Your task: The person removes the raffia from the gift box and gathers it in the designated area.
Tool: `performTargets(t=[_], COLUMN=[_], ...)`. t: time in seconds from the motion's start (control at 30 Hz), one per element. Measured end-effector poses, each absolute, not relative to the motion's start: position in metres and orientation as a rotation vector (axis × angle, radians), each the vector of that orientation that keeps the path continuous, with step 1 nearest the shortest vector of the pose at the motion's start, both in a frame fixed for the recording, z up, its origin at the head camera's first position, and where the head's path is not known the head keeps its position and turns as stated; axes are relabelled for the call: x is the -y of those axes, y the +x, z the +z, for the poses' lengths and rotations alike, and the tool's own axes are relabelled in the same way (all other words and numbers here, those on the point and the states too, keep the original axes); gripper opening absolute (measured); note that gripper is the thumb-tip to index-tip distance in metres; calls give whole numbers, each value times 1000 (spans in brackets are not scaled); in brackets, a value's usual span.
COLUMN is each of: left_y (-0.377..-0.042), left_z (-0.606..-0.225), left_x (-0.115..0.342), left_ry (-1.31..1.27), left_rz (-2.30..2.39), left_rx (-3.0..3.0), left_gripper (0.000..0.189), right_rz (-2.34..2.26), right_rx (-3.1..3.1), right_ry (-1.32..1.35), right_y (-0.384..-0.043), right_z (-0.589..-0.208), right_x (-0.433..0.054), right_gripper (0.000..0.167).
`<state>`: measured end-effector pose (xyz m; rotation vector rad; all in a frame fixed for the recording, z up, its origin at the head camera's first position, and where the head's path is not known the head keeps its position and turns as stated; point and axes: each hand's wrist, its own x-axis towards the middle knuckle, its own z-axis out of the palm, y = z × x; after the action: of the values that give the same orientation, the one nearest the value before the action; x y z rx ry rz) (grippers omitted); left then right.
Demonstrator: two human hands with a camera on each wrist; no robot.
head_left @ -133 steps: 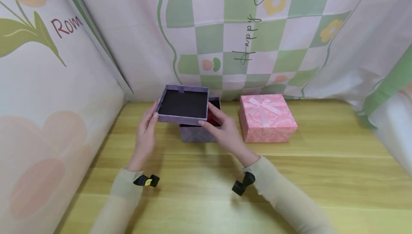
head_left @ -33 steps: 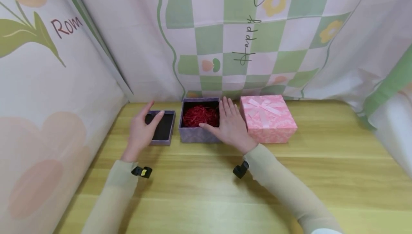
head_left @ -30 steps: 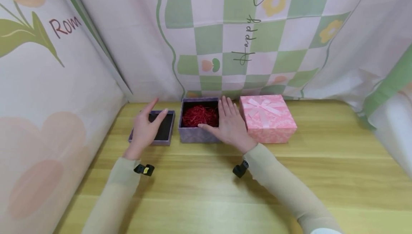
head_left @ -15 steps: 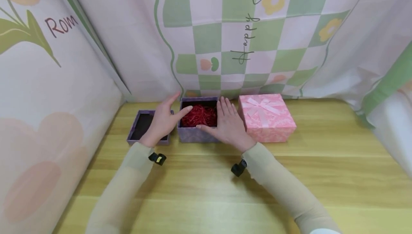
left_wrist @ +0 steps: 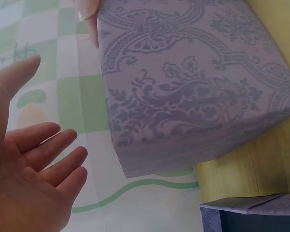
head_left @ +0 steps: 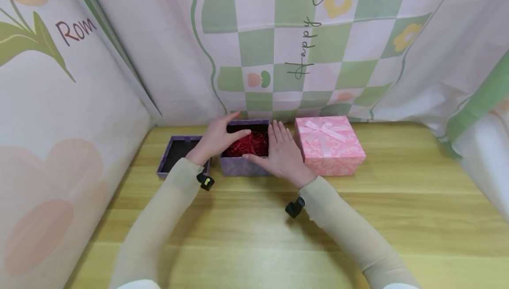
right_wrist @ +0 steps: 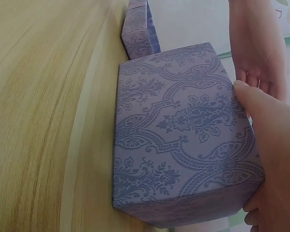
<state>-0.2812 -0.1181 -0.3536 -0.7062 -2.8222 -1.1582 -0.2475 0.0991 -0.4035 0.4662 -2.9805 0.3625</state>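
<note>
One purple box (head_left: 243, 167) lies against the right hand (head_left: 285, 154).

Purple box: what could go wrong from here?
The left hand hovers over the open purple box, so it might drag out some red paper shreds. The left sleeve passes close to the lid and could nudge it. The right hand rests against the purple box, close beside the pink box, and may bump the latter.

We see a softly lit wood-grain tabletop (head_left: 254, 240); behind the tabletop hangs a white curtain (head_left: 294, 37) printed with green checks, and left of the tabletop a flower-printed panel (head_left: 75, 116) reads "Rom".
</note>
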Motion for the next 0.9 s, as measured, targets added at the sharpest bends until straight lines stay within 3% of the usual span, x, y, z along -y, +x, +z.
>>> performTargets(t=[0.9], left_y=[-303], left_z=[-375], left_x=[93], left_ry=[-714], left_rz=[-1048], left_rx=[3016], left_gripper=[84], right_rz=[406], right_rx=[2944], right_ry=[491], right_y=[-247], right_z=[-403], right_x=[-100], right_gripper=[124])
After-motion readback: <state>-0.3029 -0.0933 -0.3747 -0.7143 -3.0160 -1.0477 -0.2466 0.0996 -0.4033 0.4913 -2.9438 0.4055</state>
